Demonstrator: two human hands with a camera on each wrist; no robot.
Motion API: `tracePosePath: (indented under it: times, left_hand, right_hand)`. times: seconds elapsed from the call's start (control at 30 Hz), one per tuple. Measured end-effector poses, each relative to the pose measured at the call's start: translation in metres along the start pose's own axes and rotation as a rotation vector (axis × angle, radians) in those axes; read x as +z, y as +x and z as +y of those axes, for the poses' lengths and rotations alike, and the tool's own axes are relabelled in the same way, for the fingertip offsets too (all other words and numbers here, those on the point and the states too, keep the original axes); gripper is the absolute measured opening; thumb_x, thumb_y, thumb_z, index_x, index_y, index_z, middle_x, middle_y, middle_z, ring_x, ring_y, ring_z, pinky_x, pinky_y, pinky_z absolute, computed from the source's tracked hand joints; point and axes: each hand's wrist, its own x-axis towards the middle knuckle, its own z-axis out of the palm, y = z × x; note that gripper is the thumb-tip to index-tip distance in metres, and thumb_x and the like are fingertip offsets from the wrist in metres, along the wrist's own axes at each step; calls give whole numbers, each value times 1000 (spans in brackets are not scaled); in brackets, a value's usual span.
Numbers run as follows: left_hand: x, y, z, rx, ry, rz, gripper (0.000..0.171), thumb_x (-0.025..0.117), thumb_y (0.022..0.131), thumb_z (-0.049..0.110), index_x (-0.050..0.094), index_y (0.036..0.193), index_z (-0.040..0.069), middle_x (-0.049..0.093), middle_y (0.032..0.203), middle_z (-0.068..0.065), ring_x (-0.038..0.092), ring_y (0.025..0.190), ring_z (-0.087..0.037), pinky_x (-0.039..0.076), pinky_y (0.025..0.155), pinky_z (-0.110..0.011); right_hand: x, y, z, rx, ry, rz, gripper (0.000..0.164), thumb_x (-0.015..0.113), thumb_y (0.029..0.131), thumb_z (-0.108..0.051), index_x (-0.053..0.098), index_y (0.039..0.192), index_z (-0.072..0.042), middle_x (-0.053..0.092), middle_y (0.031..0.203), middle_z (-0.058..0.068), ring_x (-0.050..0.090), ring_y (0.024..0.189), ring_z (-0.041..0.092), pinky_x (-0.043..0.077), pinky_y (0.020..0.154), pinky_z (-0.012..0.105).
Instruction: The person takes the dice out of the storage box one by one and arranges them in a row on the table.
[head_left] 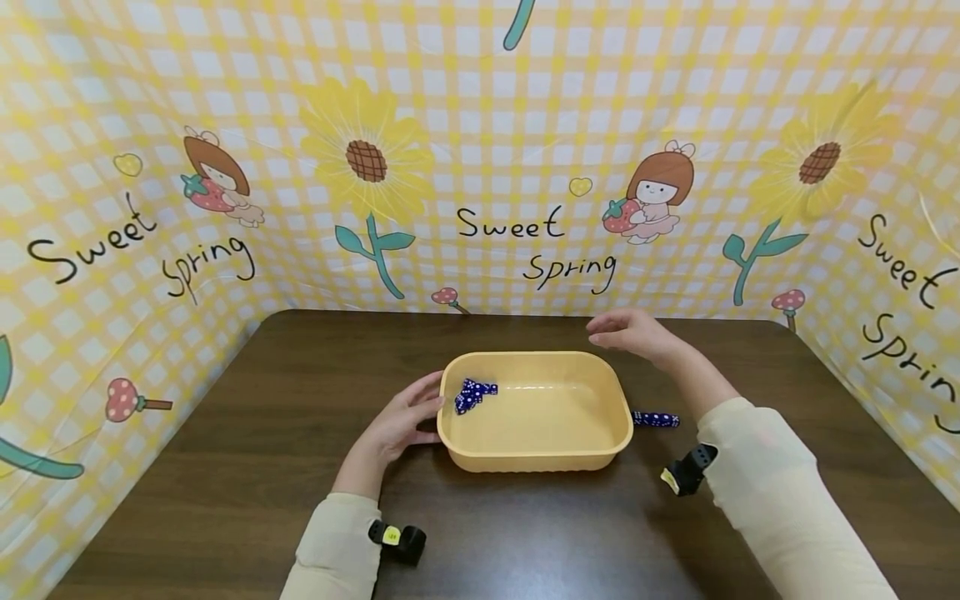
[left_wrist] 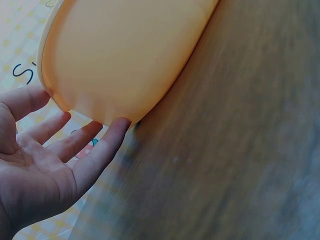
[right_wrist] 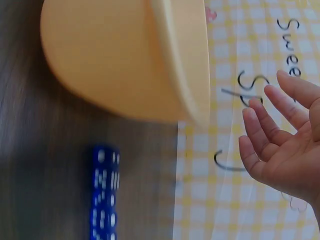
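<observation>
A yellow plastic basin (head_left: 536, 461) stands on the table, with a small cluster of blue dice (head_left: 472, 394) in its left end. My left hand (head_left: 401, 422) is at the basin's left end. In the left wrist view, its spread fingertips (left_wrist: 120, 125) meet the outside wall. Beyond the back right corner of the basin, my right hand (head_left: 636, 335) hovers with nothing in it, fingers loosely bent, as the right wrist view also shows. A straight row of blue dice with white pips (head_left: 656, 419) lies on the table against the right side of the basin, below that hand.
The dark wooden table (head_left: 247, 442) ends at the back and sides against a yellow checked cloth (head_left: 495, 150) printed with flowers and words. Each sleeve carries a black wrist camera, one on the left (head_left: 405, 543) and one on the right (head_left: 692, 468).
</observation>
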Motion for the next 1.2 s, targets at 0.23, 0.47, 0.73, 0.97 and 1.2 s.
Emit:
tracePosePath:
  times: [0.23,0.47,0.73,0.97,1.2]
  left_hand:
    - [-1,0,0,7,0,-10,49,46,88,7,30,134,13,32,133,-17,39,111,-37,45,69,-47]
    - [0,1,-1,-2,-3,14,48,48,88,8,33,132,16,35,131,-15,41,110,-36,45,69,-47]
    - [0,2,-1,-4,1,11,48,48,88,8,33,133,15,35,131,-15,41,109,-36,45,69,-48]
    - [0,1,0,2,7,-6,48,48,88,8,31,133,14,34,132,-16,40,109,-36,45,69,-48]
    - [0,1,0,-2,10,-1,48,47,88,8,31,133,14,33,133,-17,40,110,-36,45,70,-47]
  right_hand:
    - [27,14,-15,-29,29,-27,31,60,81,-16,56,107,1,52,109,18,49,98,27,38,84,43]
    - [52,25,-22,-82,75,-75,26,63,79,-20,61,100,-4,58,99,10,52,91,22,40,80,41]
    - [84,37,-21,-41,111,-131,29,60,80,-11,56,104,4,61,90,9,54,88,31,39,80,46]
    - [106,40,-19,14,138,-168,29,60,80,-9,57,105,5,61,82,5,54,85,32,41,76,44]
    - [122,44,-13,2,164,-211,27,59,78,-4,56,103,8,61,85,9,54,82,29,43,74,43]
